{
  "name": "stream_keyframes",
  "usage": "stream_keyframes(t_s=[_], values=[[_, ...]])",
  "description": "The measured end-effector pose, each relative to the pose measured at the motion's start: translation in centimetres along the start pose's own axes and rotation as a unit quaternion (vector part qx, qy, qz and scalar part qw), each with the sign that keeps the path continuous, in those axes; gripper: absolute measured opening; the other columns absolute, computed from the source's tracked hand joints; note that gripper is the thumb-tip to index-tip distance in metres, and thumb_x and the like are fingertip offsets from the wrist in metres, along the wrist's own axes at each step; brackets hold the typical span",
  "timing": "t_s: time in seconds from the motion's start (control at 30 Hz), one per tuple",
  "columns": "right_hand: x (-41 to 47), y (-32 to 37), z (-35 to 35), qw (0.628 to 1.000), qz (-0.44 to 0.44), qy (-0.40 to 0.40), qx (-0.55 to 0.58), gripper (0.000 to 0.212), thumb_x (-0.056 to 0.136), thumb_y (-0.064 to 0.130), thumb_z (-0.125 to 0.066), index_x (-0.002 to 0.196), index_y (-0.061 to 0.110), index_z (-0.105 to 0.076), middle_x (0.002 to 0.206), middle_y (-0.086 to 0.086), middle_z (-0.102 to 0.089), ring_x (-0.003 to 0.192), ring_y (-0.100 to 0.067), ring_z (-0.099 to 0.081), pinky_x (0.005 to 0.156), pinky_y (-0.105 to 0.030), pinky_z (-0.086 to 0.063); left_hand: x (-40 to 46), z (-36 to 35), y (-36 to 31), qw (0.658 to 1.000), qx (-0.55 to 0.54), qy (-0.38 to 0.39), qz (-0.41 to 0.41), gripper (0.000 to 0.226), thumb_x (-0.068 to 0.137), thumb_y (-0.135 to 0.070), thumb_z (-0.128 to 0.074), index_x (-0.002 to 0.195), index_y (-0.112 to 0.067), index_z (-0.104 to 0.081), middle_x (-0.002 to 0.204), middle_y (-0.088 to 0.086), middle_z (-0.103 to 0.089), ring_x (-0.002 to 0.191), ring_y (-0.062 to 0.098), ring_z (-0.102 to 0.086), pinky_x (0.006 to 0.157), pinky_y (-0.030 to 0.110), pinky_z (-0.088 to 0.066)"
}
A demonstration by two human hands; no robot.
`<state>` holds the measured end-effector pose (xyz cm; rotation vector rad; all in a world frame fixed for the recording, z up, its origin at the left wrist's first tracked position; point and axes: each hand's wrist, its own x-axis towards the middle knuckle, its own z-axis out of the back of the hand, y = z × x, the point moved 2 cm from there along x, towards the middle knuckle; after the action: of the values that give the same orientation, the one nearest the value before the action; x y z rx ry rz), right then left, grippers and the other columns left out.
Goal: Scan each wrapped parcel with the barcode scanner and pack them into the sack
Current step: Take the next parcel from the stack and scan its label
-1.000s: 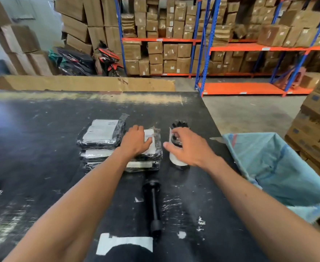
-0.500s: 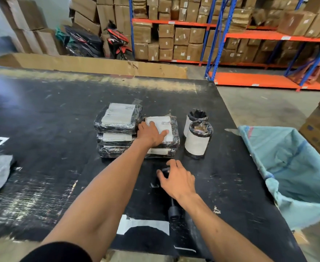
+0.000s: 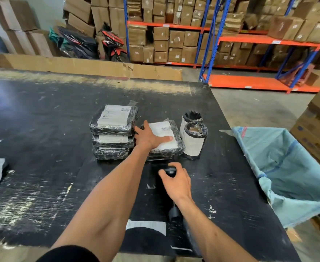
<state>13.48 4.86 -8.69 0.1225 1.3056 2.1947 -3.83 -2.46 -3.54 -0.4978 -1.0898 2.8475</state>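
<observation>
Left hand (image 3: 149, 138) is lying flat, steadying the parcel (image 3: 165, 140) label-up, while right hand (image 3: 176, 181) is gripping the scanner (image 3: 170, 172) for scanning.

Right hand (image 3: 176, 181) left the cylindrical parcels (image 3: 193, 137), now gripping barcode scanner (image 3: 171, 190) on worktop (image 3: 42, 148).

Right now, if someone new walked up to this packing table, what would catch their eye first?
Probably the two bare arms reaching across the scuffed black table: the left hand rests on a flat wrapped parcel at the centre, beside a stack of three parcels on its left. Nearer the person, the right hand curls its fingers round the black barcode scanner, and the open blue sack hangs at the table's right edge.
</observation>
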Motion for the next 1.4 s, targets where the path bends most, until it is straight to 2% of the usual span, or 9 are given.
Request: stream_keyframes(t_s=[0.17, 0.37, 0.47, 0.57, 0.73, 0.87, 1.03, 1.2, 1.4], values=[[0.4, -1.1, 1.8, 1.000, -0.006, 0.008, 0.023, 0.048, 0.088, 0.050, -0.076, 0.131, 0.043, -0.056, 0.118, -0.003, -0.062, 0.113, -0.019, -0.053, 0.096, -0.031, -0.044, 0.5, -0.5, -0.7, 0.996, 0.068, 0.023, 0.049, 0.145, 0.062, -0.081, -0.075, 0.160, -0.027, 0.017, 0.165, 0.025, 0.013, 0.151, 0.050, -0.005, 0.116, 0.061, -0.025], [0.9, -0.5, 5.2, 1.000, 0.015, 0.018, -0.017, 0.058, 0.082, 0.039, -0.087, 0.133, 0.038, -0.060, 0.099, 0.003, -0.074, 0.097, -0.017, -0.066, 0.084, -0.027, -0.045, 1.6, -0.9, -1.4, 0.992, 0.069, 0.043, 0.092, 0.156, 0.053, -0.087, -0.075, 0.159, -0.025, 0.022, 0.164, 0.024, -0.020, 0.146, 0.049, -0.026, 0.115, 0.060, -0.030], [1.2, 0.2, 6.5, 0.999, 0.035, 0.014, -0.025, 0.051, 0.080, 0.042, -0.086, 0.125, 0.043, -0.061, 0.106, 0.007, -0.075, 0.096, -0.021, -0.072, 0.089, -0.031, -0.055, 0.6, -0.4, -1.8, 0.999, -0.015, 0.018, 0.032, 0.138, 0.063, -0.066, -0.086, 0.163, -0.025, -0.001, 0.165, 0.018, -0.023, 0.151, 0.044, -0.019, 0.118, 0.055, -0.027], [1.1, 1.2, 8.0, 0.993, 0.053, 0.024, 0.102, 0.048, 0.080, 0.033, -0.089, 0.119, 0.043, -0.064, 0.105, 0.001, -0.075, 0.070, -0.018, -0.076, 0.064, -0.028, -0.063, -0.7, -0.5, -1.9, 0.994, -0.091, -0.024, -0.046, 0.116, 0.070, -0.046, -0.091, 0.160, -0.028, -0.020, 0.159, 0.017, -0.034, 0.147, 0.036, -0.025, 0.108, 0.046, -0.037], [1.1, 3.7, 9.8, 0.970, 0.097, -0.002, 0.223, 0.044, 0.078, 0.046, -0.088, 0.115, 0.048, -0.065, 0.100, -0.007, -0.076, 0.071, -0.019, -0.071, 0.065, -0.034, -0.062, -2.3, 0.4, -0.9, 0.984, -0.105, -0.054, -0.133, 0.110, 0.066, -0.048, -0.092, 0.155, -0.045, -0.026, 0.156, 0.028, -0.024, 0.143, 0.043, -0.032, 0.105, 0.048, -0.042], [1.1, 5.6, 10.4, 0.969, 0.124, -0.049, 0.210, 0.051, 0.081, 0.066, -0.078, 0.125, 0.053, -0.055, 0.102, 0.005, -0.074, 0.077, -0.022, -0.075, 0.074, -0.033, -0.059, -3.5, 1.7, -0.8, 0.971, -0.123, -0.092, -0.182, 0.112, 0.060, -0.051, -0.094, 0.151, -0.052, -0.028, 0.154, 0.024, -0.023, 0.138, 0.042, -0.039, 0.107, 0.047, -0.040], [1.4, 7.1, 9.3, 0.950, 0.138, -0.037, 0.279, 0.033, 0.089, 0.051, -0.077, 0.118, 0.050, -0.061, 0.108, -0.015, -0.072, 0.062, -0.019, -0.067, 0.061, -0.024, -0.056, -3.9, 3.0, -1.0, 0.960, -0.164, -0.130, -0.188, 0.113, 0.056, -0.056, -0.094, 0.147, -0.058, -0.028, 0.156, 0.022, -0.023, 0.142, 0.040, -0.036, 0.110, 0.049, -0.039], [1.0, 7.8, 8.1, 0.933, 0.163, -0.030, 0.318, 0.038, 0.092, 0.025, -0.080, 0.123, 0.042, -0.065, 0.112, 0.001, -0.070, 0.062, -0.021, -0.066, 0.061, -0.028, -0.059, -4.1, 3.9, -0.5, 0.953, -0.172, -0.157, -0.196, 0.110, 0.055, -0.057, -0.094, 0.144, -0.061, -0.030, 0.137, 0.013, -0.033, 0.124, 0.038, -0.050, 0.102, 0.042, -0.045], [0.8, 8.1, 6.9, 0.951, 0.202, -0.072, 0.222, 0.047, 0.081, 0.045, -0.082, 0.124, 0.050, -0.063, 0.103, 0.034, -0.067, 0.090, -0.017, -0.073, 0.087, -0.045, -0.062, -4.2, 4.8, 0.3, 0.944, -0.166, -0.171, -0.229, 0.109, 0.056, -0.054, -0.094, 0.145, -0.059, -0.031, 0.126, 0.006, -0.035, 0.112, 0.030, -0.052, 0.100, 0.038, -0.046]])
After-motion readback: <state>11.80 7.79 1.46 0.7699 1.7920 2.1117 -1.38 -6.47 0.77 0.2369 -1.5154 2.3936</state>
